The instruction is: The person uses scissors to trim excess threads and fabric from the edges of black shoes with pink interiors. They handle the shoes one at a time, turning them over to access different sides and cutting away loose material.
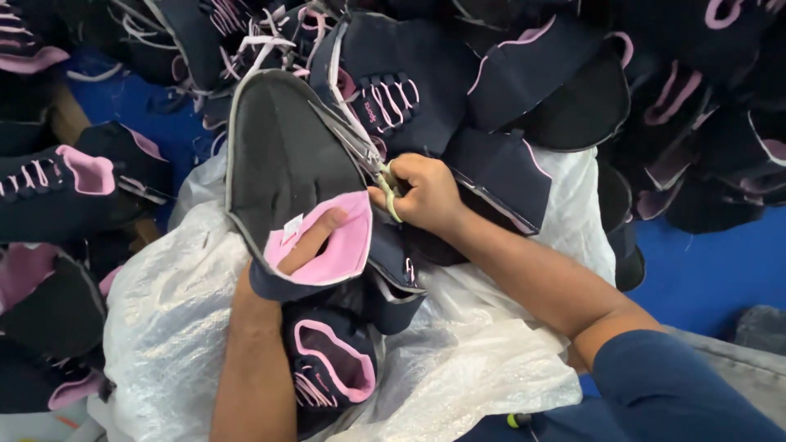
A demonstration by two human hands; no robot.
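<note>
Holding a dark navy shoe upper point(282, 164) bottom-up, the left hand point(307, 245) is pushed inside it, fingers showing against the pink lining at the heel opening, so the hand grips the piece from within. The upper has a black insole face, a thin grey stitched rim, and a small white label point(292, 228) with red marks on the pink lining. The right hand point(422, 194) is closed around pale-handled scissors point(372, 160), whose blades lie along the upper's right rim. The piece sits above a crinkled white plastic sack point(176, 327), with another navy-and-pink upper point(332, 364) just below it. Heaps of like uppers point(508, 74) cover the blue floor point(712, 270) around the sack's far edge.
</note>
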